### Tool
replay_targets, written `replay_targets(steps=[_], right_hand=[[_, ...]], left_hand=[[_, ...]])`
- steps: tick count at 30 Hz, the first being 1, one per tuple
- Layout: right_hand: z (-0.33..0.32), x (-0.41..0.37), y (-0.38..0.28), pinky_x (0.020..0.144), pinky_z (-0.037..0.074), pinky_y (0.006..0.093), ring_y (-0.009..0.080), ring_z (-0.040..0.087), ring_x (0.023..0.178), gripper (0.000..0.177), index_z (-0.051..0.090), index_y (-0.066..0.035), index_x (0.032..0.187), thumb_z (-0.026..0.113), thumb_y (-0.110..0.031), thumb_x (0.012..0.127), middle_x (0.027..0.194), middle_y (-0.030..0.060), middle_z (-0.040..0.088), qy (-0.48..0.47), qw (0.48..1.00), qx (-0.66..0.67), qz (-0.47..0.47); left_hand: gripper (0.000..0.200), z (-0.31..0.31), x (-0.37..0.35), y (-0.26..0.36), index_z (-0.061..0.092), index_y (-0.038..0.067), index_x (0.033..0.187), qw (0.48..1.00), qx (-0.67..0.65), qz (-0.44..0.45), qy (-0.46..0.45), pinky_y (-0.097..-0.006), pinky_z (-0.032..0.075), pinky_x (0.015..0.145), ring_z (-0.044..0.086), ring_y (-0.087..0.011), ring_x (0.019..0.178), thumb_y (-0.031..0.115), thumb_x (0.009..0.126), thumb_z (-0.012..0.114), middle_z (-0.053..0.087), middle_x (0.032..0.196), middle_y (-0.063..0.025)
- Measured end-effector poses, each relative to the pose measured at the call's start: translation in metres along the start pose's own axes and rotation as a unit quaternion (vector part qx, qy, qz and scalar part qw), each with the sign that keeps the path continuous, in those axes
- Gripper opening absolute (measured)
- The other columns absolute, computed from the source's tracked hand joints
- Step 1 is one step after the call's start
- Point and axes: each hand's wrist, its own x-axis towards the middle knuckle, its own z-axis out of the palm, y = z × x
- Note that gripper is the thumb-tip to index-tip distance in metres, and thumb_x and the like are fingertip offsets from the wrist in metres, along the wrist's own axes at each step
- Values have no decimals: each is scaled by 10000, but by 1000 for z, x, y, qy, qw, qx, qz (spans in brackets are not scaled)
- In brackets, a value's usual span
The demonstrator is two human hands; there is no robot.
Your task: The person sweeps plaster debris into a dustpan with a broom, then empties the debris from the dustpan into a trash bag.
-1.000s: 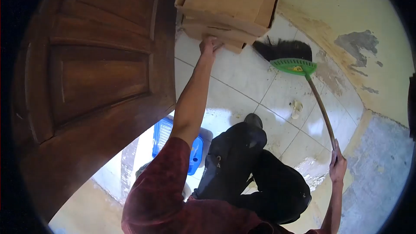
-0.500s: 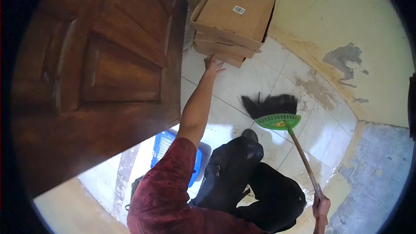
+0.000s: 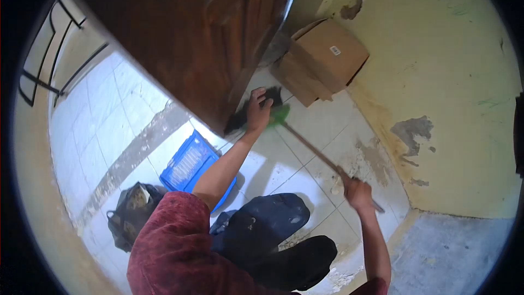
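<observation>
My right hand (image 3: 357,192) is closed around the wooden handle of a broom (image 3: 311,148), which slants across the tiled floor. The broom's green head is slightly blurred, and its black bristles lie by the bottom edge of the brown wooden door (image 3: 229,49). Reaching forward, my left hand (image 3: 258,110) overlaps the broom head in this view. Its fingers are bent and apart, with nothing held in them. A blue plastic tray-like piece (image 3: 188,158) lies on the floor under my left forearm, which covers part of it.
A worn cardboard box (image 3: 330,57) stands in the corner behind the door, its lower flaps loose. Left of my knees sits a dark plastic bag (image 3: 131,213). Peeling yellow wall (image 3: 458,76) borders the right side. Black metal bars (image 3: 41,82) show at the far left.
The broom has swung left from the open tiles to the door's edge, with my right hand farther forward. My left hand has come away from the box. The view has shifted left.
</observation>
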Motion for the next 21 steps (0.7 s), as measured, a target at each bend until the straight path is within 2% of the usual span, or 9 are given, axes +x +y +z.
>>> replay_targets(steps=[2,3,5,7,11,13,14,17,21], right_hand=[[9,20,7,570,504,452,337,621,635,481,420,-303,1326,503,-221,860,708,153,625,-13,1000,2,6],[7,20,12,592,502,457,347,619,648,467,429,-301,1320,502,-240,863,710,161,624,-23,999,34,9],[16,20,24,613,501,463,358,616,662,455,437,-299,1314,501,-258,866,712,169,623,-15,997,77,20],[43,-2,41,640,495,468,367,611,661,432,468,-291,1291,516,-285,862,701,183,617,-33,994,107,10],[84,-86,61,641,486,466,362,606,639,432,498,-281,1269,548,-317,842,693,180,618,-58,994,50,79],[89,-137,61,605,477,436,349,592,600,436,515,-248,1258,569,-306,829,655,162,607,-40,994,38,94],[90,-162,62,595,474,436,338,594,594,430,521,-252,1252,570,-306,829,647,153,604,-45,992,38,110],[101,-229,58,519,447,409,300,601,571,447,521,-272,1253,591,-296,812,645,129,607,-43,988,18,145],[90,-259,33,501,442,390,273,597,550,470,521,-271,1256,616,-275,796,636,113,601,-85,978,46,186]], left_hand=[[424,2,3,-13,409,38,1209,994,-51,-72,-57,-340,427,906,506,-249,1103,89,823,577,473,1223,-156],[466,15,15,-25,388,43,1242,979,-67,-180,-71,-362,440,892,517,-260,1072,180,839,578,471,1214,-157],[515,54,35,-9,357,54,1277,918,-210,-328,-73,-404,439,895,520,-261,1047,278,861,561,442,1245,-138],[541,100,57,-45,318,79,1321,876,-254,-406,-60,-454,423,915,504,-279,1057,350,892,507,409,1268,-130],[563,140,62,-59,267,84,1369,901,-174,-393,-60,-484,399,949,442,-311,1161,374,919,441,341,1349,-143],[625,145,70,-63,178,129,1423,951,-94,-289,-54,-460,344,1018,314,-366,1279,402,920,430,228,1423,-212],[625,149,79,-75,178,129,1423,952,-93,-286,-64,-460,344,1018,314,-366,1279,402,920,430,228,1423,-212],[665,171,99,-96,107,69,1429,967,34,-207,-145,-455,243,1073,185,-368,1338,398,931,401,136,1448,-240],[684,194,91,-88,141,-22,1403,974,38,-214,-69,-438,170,1096,137,-367,1349,402,932,398,125,1439,-271]])
